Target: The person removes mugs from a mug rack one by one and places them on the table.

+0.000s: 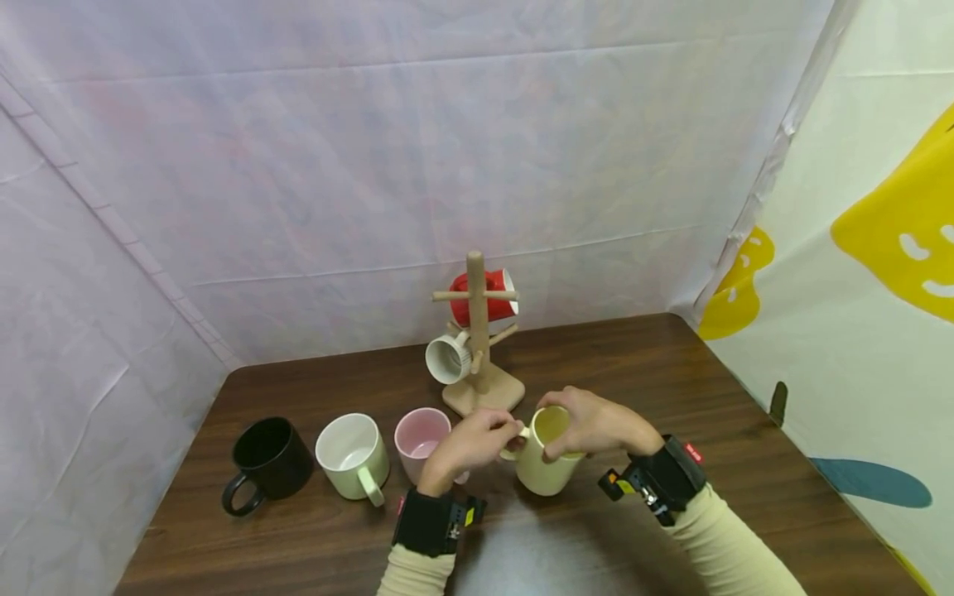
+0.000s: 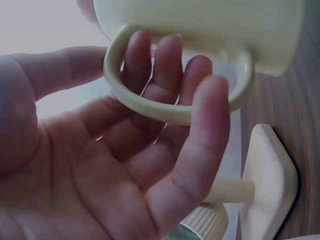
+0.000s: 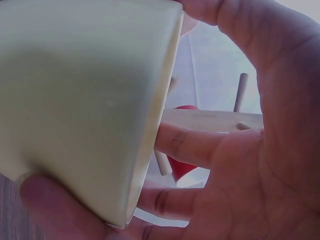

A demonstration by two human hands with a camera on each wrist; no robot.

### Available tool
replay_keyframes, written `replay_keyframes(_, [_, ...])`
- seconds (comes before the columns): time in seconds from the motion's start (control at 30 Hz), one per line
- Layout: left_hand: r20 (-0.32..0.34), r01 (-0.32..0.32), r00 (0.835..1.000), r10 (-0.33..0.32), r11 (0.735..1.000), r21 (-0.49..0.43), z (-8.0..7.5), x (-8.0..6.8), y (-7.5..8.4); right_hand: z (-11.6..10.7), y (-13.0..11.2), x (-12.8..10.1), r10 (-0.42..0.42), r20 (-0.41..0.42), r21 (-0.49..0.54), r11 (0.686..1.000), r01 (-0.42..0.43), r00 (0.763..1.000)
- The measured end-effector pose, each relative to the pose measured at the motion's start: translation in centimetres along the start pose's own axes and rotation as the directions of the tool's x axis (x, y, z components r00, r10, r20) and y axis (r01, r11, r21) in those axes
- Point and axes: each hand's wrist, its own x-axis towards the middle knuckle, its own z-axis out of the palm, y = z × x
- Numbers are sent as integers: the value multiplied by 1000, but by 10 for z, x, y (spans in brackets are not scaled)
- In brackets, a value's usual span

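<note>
- I sit at a staged recording booth: white sheets [image 1: 373, 165] hang round my wooden table [image 1: 671, 397].
- Mugs line up beside a rack [image 1: 480, 364].

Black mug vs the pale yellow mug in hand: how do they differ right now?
The black mug stands on the table at the far left of the row, untouched; the pale yellow mug is gripped at its rim by the right hand, with the left hand at its handle. Black is dark outside and in; the yellow one is light throughout. Both are upright, mouth up, with a loop handle.
</note>
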Motion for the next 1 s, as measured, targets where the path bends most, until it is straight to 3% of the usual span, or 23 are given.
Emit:
replay_keyframes(0.3, [-6,68,998,-68,994,-82,7,2,1,1,-1,2,-12,12,-20,1000,12,1000])
replay_keyframes(0.63, [-34,112,993,-112,994,2,11,3,-1,1,-2,3,36,29,-22,999,-35,999])
replay_keyframes(1.0, [-51,154,987,-151,986,62,11,3,-2,0,-4,3,33,30,-29,999,-32,999])
